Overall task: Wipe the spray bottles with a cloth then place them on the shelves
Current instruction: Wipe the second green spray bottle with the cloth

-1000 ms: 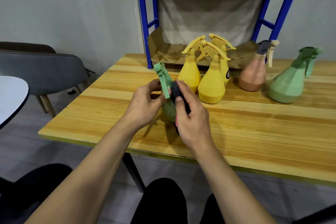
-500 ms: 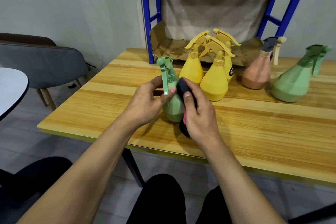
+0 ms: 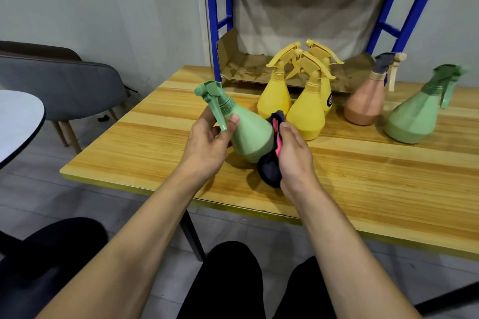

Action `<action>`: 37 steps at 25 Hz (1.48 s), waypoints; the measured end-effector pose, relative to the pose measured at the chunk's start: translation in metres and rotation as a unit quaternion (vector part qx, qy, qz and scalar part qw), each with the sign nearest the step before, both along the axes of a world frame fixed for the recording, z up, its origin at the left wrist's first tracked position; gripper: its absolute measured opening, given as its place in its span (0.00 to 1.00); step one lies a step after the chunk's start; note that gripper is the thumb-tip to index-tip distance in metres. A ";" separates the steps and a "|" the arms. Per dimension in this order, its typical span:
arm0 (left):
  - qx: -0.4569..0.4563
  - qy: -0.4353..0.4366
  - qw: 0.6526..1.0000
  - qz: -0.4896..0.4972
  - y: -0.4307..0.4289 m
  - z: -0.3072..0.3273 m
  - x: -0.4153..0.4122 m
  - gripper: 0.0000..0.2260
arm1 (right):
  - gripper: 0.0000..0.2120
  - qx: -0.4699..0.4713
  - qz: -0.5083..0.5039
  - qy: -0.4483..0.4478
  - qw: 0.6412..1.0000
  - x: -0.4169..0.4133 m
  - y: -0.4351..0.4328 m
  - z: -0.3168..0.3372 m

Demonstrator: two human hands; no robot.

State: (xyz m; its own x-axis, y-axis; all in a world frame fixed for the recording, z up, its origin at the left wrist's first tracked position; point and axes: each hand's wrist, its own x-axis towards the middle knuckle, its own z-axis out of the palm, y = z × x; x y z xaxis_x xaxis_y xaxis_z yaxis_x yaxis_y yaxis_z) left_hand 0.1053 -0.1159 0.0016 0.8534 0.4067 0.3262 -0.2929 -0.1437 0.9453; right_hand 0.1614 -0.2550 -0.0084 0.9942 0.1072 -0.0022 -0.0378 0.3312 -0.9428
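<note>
Wiping the green bottle [image 3: 250,134], held tilted in front of me above the table [image 3: 363,189].
My left hand [image 3: 207,145] curls round its neck, thumb beside the trigger; my right hand [image 3: 293,155] pinches the dark cloth [image 3: 269,171] against its lower side. Risk: a hard wipe pushes it out of my one-handed hold, or into the yellow bottles [image 3: 305,111] close behind. Half a second back it stood more upright, cloth higher.
</note>
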 end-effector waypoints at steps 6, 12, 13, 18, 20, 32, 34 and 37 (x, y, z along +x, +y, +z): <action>0.126 -0.010 0.991 0.033 -0.004 0.013 0.003 0.15 | 0.15 -0.048 -0.007 0.106 0.993 -0.011 -0.001 0.005; 0.218 -0.002 0.974 0.061 -0.006 0.007 0.002 0.15 | 0.19 -0.234 -0.042 -0.114 0.965 -0.025 -0.001 0.002; 0.228 0.002 0.972 0.060 -0.007 0.006 0.002 0.16 | 0.20 -0.244 -0.029 -0.148 0.958 -0.028 0.000 0.003; 0.249 0.010 0.968 0.036 -0.007 0.005 -0.003 0.17 | 0.23 -0.187 0.073 -0.184 0.962 -0.025 -0.003 0.007; 0.253 0.020 0.967 0.023 -0.005 0.007 -0.002 0.16 | 0.23 -0.158 0.098 -0.178 0.966 -0.019 -0.007 0.004; 0.282 0.056 0.957 -0.047 -0.012 0.014 -0.004 0.21 | 0.16 -0.158 0.046 -0.188 0.968 -0.006 -0.013 -0.003; 0.281 0.069 0.956 -0.041 -0.014 0.015 -0.003 0.22 | 0.17 -0.166 0.037 -0.167 0.971 -0.007 -0.015 -0.007; 0.290 0.059 0.955 0.008 -0.017 0.012 -0.002 0.21 | 0.17 -0.166 0.036 -0.201 0.965 -0.014 -0.017 -0.011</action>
